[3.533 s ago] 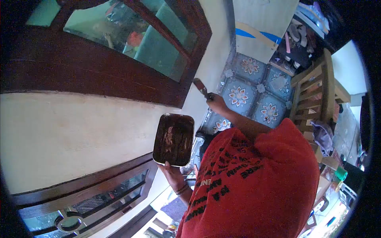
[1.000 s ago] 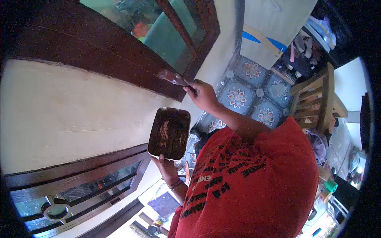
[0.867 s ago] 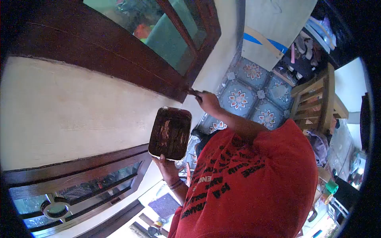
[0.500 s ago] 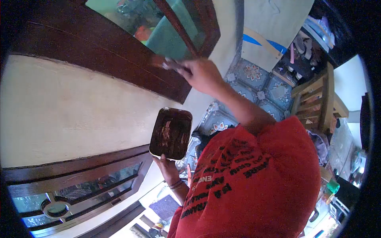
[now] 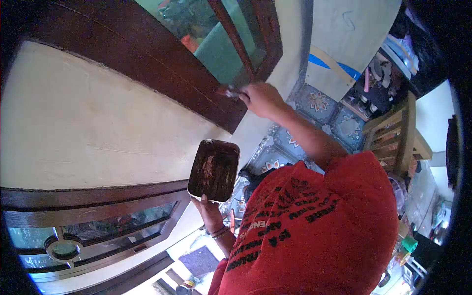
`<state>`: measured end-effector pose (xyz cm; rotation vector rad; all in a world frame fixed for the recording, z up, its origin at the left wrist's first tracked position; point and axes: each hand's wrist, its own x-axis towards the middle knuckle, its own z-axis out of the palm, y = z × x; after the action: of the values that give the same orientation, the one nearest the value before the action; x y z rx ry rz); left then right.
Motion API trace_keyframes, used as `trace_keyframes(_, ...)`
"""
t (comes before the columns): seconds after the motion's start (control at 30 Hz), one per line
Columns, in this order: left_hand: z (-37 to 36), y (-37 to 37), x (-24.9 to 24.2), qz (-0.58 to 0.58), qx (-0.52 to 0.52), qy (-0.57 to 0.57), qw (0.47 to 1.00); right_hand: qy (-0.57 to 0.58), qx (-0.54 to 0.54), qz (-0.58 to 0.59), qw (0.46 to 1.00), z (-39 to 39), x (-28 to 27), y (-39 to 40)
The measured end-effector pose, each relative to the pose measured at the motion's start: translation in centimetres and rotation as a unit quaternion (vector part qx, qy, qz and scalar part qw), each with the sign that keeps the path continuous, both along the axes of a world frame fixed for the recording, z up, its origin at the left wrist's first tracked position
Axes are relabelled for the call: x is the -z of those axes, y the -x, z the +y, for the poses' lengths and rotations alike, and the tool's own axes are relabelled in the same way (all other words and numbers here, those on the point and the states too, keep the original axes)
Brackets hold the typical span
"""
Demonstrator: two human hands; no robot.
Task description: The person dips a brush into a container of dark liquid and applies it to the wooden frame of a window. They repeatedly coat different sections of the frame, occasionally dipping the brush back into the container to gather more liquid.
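Brush (image 5: 231, 92): right hand (image 5: 261, 100), fingers clamped on handle; bristles at brown frame (image 5: 182, 91), contact unclear from here.
Tray (image 5: 221, 200): left hand (image 5: 210, 216), fingers clamped on rim, brown-smeared inside.

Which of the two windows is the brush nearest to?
The upper window: the brush in the right hand is at its frame. The lower window, with the ring, lies farther off.
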<state>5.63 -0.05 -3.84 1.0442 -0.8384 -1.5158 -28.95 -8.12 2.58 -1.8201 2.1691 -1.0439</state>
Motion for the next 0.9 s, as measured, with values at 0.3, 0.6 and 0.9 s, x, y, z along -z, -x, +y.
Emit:
trace_keyframes(0.3, -0.6, -0.2, 0.8, 0.022, 0.016, 0.018, 0.999, 0.199, 0.012, -0.068, 0.978, 1.1, -8.4, -0.9)
trace_keyframes(0.6, -0.1, -0.7, 0.7, 0.014, -0.021, -0.018, 1.000, -0.099, -0.012, 0.010, 0.995, 1.5, 11.7, -3.0)
trace_keyframes(0.9, 0.3, -1.9, 1.3, 0.019, -0.029, 0.008, 0.999, 0.200, 0.019, -0.191, 0.961, 2.1, 0.6, -5.7)
